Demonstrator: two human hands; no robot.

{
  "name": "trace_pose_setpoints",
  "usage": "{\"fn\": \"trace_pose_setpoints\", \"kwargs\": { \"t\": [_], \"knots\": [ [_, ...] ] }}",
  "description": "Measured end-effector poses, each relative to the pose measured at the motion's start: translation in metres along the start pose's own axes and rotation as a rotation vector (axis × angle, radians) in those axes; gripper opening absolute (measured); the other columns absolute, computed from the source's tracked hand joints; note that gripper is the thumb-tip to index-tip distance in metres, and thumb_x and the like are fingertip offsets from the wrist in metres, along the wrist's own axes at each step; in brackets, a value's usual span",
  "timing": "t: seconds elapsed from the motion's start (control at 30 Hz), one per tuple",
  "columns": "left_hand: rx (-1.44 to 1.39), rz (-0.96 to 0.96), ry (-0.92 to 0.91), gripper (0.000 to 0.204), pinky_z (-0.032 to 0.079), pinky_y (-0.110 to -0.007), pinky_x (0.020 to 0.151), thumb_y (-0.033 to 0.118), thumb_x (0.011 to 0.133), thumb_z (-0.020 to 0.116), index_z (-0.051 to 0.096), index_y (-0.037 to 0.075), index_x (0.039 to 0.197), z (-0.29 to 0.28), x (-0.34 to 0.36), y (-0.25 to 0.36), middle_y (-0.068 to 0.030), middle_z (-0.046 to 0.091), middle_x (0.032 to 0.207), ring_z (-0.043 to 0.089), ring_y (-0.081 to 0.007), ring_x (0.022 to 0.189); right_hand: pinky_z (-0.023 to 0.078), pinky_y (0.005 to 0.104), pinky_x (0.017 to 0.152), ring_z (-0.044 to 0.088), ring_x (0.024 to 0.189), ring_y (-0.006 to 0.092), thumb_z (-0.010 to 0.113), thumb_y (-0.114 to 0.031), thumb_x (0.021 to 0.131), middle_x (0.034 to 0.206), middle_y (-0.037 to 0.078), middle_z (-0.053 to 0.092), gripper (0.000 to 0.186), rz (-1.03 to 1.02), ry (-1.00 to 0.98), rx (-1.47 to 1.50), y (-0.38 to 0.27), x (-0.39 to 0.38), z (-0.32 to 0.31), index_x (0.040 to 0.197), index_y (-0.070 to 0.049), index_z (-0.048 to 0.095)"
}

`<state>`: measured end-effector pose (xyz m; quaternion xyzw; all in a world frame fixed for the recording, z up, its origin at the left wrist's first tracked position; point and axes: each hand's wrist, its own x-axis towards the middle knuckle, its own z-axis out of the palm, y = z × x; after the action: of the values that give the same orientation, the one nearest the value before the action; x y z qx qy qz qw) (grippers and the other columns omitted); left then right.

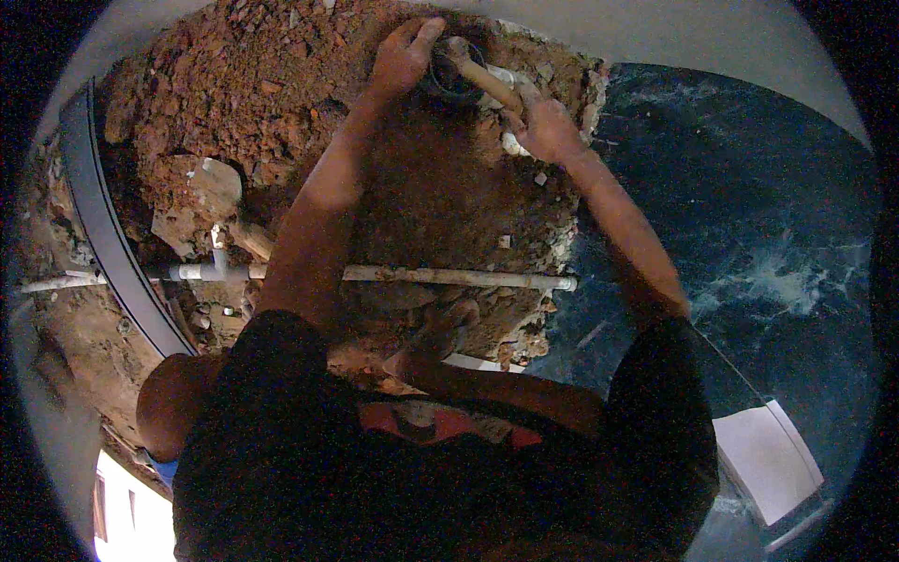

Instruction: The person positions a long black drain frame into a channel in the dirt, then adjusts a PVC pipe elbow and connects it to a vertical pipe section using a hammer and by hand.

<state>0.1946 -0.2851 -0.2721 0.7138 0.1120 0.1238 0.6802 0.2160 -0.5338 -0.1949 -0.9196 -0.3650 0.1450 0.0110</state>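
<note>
At the top middle, a dark round pipe end [449, 91] stands in the soil with its mouth up. My left hand [405, 58] is at its left rim, fingers bent against it; the grip is partly hidden. My right hand [548, 129] is closed around the wooden handle of a hammer [489, 82]. The hammer's dusty head lies over the pipe's mouth, close to my left fingers. White pipe pieces [513, 144] show just under and beside my right hand.
A long pale pipe [459, 276] crosses the dug soil [431, 187]. Loose red-brown rubble [253, 94] and a stone [215, 187] lie left, near a curved grey strip [117, 253]. Dark dusty floor tiles [730, 187] and a white sheet [770, 459] are right.
</note>
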Motion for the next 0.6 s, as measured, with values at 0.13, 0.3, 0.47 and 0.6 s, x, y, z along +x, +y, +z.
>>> {"fn": "trace_pose_setpoints", "kwargs": {
  "t": [0.13, 0.3, 0.47, 0.6],
  "knots": [
    [0.266, -0.026, -0.007, 0.059, 0.044, -0.042, 0.091, 0.054, 0.089, 0.049, 0.063, 0.000, 0.108, 0.012, 0.001, 0.027, -0.0206, 0.064, 0.105, 0.059, -0.0363, 0.103, 0.048, 0.0529, 0.071, 0.059, 0.082, 0.0454, 0.058, -0.029, 0.084, 0.088, 0.025, 0.061, 0.044, 0.111, -0.148, 0.075, 0.001, 0.010, -0.005, 0.118, -0.006, 0.044],
    [0.281, -0.114, -0.043, 0.060, 0.045, -0.046, 0.088, 0.056, 0.089, 0.048, 0.061, 0.003, 0.111, 0.028, 0.009, -0.005, -0.0211, 0.062, 0.109, 0.058, -0.0377, 0.103, 0.049, 0.0523, 0.067, 0.060, 0.076, 0.0455, 0.055, -0.028, 0.085, 0.081, 0.023, 0.062, 0.037, -0.054, 0.043, 0.076, 0.012, 0.009, 0.009, 0.114, -0.008, 0.044],
    [0.663, 0.375, -0.060, 0.044, 0.046, -0.048, 0.084, 0.042, 0.086, 0.055, 0.061, 0.007, 0.113, 0.042, 0.006, -0.045, -0.0202, 0.060, 0.110, 0.059, -0.0379, 0.095, 0.051, 0.0487, 0.062, 0.063, 0.077, 0.0398, 0.052, -0.021, 0.088, 0.083, 0.020, 0.063, 0.032, 0.014, -0.140, -0.042, 0.012, 0.022, -0.001, 0.115, -0.007, 0.046],
    [0.617, 0.227, -0.081, 0.036, 0.046, -0.049, 0.085, 0.030, 0.081, 0.060, 0.061, 0.009, 0.111, 0.041, 0.004, -0.004, -0.0172, 0.060, 0.105, 0.058, -0.0376, 0.093, 0.054, 0.0448, 0.062, 0.066, 0.080, 0.0339, 0.053, -0.018, 0.086, 0.080, 0.019, 0.065, 0.030, 0.040, 0.122, -0.115, 0.039, -0.004, 0.052, 0.114, -0.006, 0.052]
  ]
}}
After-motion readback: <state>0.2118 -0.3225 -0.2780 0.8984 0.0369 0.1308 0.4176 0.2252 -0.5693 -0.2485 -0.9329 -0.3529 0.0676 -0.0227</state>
